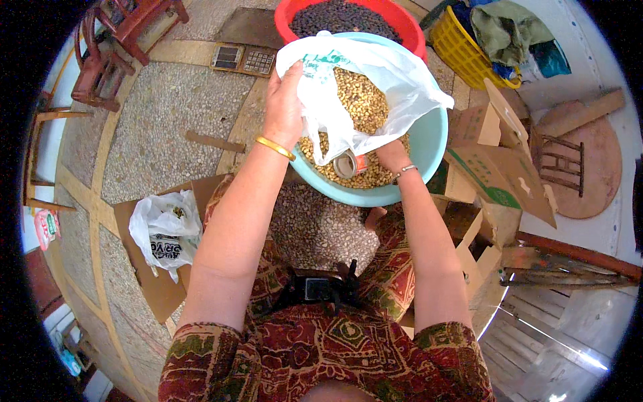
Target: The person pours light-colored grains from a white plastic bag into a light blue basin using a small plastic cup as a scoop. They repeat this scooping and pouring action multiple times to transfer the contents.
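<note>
My left hand (284, 104) is gripping the left side of the white plastic bag (412, 87), which is hanging open over the blue basin (432, 144). My right hand (392, 155) is resting at its lower edge, fingers hidden, grip indeterminable; an open can (347, 165) is lying on kernels (376, 177) just left.

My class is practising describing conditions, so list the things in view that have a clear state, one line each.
Held bag: open, grains inside
Left hand: gripping the held bag's edge
Right hand: inside the blue basin, fingers hidden
Blue basin: partly filled with grains
Can: tilted, over the basin's grains
Red basin: holding dark pieces
Basket: loaded with cloths
Box: flaps open
Other bag: crumpled
</note>
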`<state>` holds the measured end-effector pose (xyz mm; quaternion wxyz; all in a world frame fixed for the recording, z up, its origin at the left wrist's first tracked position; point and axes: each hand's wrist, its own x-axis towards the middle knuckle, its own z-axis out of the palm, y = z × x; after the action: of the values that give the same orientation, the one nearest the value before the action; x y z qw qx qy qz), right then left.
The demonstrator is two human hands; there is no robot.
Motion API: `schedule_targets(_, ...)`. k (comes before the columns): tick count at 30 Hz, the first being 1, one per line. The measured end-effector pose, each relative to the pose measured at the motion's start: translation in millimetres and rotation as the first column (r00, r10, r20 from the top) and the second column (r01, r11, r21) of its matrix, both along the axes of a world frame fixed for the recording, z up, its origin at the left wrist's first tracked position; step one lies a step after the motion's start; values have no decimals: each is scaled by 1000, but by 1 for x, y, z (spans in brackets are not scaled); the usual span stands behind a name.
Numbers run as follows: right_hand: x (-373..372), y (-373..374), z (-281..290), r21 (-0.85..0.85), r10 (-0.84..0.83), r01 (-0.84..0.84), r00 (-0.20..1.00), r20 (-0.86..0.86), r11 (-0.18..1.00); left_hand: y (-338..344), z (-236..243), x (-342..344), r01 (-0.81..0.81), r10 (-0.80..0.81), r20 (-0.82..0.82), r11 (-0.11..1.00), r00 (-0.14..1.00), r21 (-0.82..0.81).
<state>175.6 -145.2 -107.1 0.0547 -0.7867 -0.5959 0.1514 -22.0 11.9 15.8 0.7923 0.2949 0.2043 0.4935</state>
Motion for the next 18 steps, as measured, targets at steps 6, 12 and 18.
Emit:
schedule_targets(6,-32,-17,35,82,-314,331,934,-168,940,4,-3,1,-6,8,-40,999,999,41)
schedule_targets(12,-38,-18,75,172,-344,354,935,-82,919,1,8,8,44,-43,-42,999,998,30)
schedule_targets(18,-12,-7,77,353,-468,721,670,-577,597,-1,11,10,32,-27,-79,998,997,61)
